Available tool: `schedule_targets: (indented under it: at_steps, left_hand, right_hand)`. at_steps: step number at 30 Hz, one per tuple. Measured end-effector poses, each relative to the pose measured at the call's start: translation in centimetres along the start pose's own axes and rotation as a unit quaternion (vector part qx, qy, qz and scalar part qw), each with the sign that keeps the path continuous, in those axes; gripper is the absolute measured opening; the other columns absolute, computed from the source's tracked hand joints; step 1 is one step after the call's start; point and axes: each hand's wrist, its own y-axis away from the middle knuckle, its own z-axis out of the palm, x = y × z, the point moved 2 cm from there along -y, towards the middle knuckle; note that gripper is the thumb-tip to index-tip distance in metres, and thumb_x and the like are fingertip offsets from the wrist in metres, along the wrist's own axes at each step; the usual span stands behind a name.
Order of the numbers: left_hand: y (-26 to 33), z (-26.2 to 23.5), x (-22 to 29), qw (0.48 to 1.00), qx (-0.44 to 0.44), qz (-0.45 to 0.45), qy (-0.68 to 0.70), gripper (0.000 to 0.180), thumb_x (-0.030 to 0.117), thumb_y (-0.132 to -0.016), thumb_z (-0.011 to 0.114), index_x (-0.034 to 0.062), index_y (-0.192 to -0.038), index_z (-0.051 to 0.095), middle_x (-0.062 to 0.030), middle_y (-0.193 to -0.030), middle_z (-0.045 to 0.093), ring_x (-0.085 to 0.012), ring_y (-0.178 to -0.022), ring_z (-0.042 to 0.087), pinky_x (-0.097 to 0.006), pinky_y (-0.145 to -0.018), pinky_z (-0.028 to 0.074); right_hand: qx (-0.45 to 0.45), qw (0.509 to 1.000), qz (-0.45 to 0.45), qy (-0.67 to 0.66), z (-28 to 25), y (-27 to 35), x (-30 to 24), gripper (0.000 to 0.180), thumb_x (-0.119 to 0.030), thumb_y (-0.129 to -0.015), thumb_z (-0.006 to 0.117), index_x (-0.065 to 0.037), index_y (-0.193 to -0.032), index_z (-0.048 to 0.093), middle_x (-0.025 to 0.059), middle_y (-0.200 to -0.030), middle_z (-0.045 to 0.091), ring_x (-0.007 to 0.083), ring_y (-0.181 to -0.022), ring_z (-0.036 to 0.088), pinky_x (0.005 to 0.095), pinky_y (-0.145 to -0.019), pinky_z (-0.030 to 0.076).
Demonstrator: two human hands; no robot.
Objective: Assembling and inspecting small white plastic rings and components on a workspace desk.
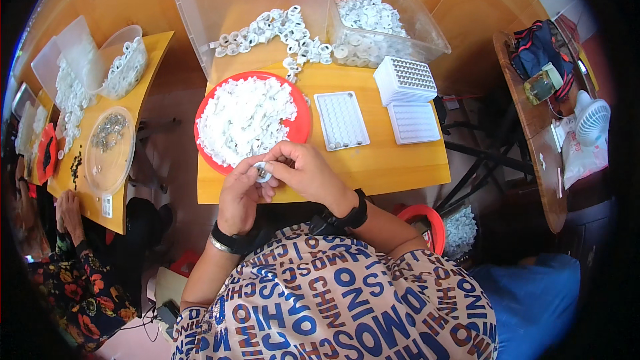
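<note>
A small round white plastic part with a dark metallic middle (262,172) is pinched between my two hands, just over the front edge of the yellow table. My left hand (240,190) is closed around its left side. The thumb and fingers of my right hand (301,168) are closed on it from the right. Right behind my hands stands a red round tray (302,128), heaped with small white pieces (243,117). To its right lies a white tray with rows of round pockets (341,117); a few small parts sit along its near edge.
Stacked white pocket trays (407,83) stand at the table's right, one filled with metallic parts. Behind are a clear bin (427,37) of white rings and loose rings (267,30) by an upright clear lid. At left, another person's hands (69,213) rest by a second table (150,60).
</note>
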Motion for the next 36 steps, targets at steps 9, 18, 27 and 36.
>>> schedule_targets:
  at_steps: [9, 18, 27, 36]
  left_hand:
    - [0.0, -0.7, 0.6, 0.997, -0.004, 0.021, 0.074, 0.042, 0.028, -0.097, 0.044, -0.0043, -0.123, 0.050, -0.0108, -0.085, 0.063, -0.0148, -0.069, 0.058, -0.024, -0.061, 0.046]
    - [0.1, -1.3, 1.0, 0.993, -0.013, 0.022, 0.115, 0.039, 0.022, -0.094, 0.045, -0.0052, -0.123, 0.050, -0.0150, -0.092, 0.065, -0.0179, -0.074, 0.060, -0.026, -0.067, 0.047]
    - [-0.3, -2.0, 0.4, 0.983, -0.028, 0.025, 0.178, 0.032, 0.021, -0.096, 0.045, -0.0029, -0.115, 0.052, -0.0155, -0.091, 0.066, -0.0182, -0.073, 0.062, -0.026, -0.066, 0.050]
    - [-0.3, -2.2, 0.1, 0.981, -0.039, 0.027, 0.188, 0.027, 0.019, -0.098, 0.042, -0.0013, -0.113, 0.051, -0.0170, -0.092, 0.065, -0.0186, -0.073, 0.063, -0.026, -0.066, 0.051]
  right_hand:
    - [0.204, 0.943, -0.106, 0.240, -6.7, -0.3, -3.1, 0.012, -0.012, -0.085, 0.062, 0.000, -0.086, 0.064, 0.0104, -0.073, 0.065, 0.0149, -0.065, 0.062, 0.0285, -0.060, 0.048]
    - [0.260, 0.882, -0.088, 0.382, -13.4, -1.1, -6.1, 0.016, -0.013, -0.081, 0.064, 0.001, -0.086, 0.066, 0.0139, -0.079, 0.066, 0.0241, -0.068, 0.063, 0.0330, -0.063, 0.049]
    - [0.077, 0.920, -0.096, 0.371, -8.0, -4.5, -5.1, 0.021, -0.014, -0.078, 0.068, 0.001, -0.092, 0.066, 0.0098, -0.079, 0.065, 0.0163, -0.069, 0.061, 0.0280, -0.065, 0.049]
    - [0.059, 0.755, -0.106, 0.644, -4.3, -7.4, -1.5, 0.015, -0.014, -0.072, 0.068, -0.003, -0.082, 0.064, 0.0150, -0.088, 0.063, 0.0321, -0.083, 0.060, 0.0439, -0.075, 0.048]
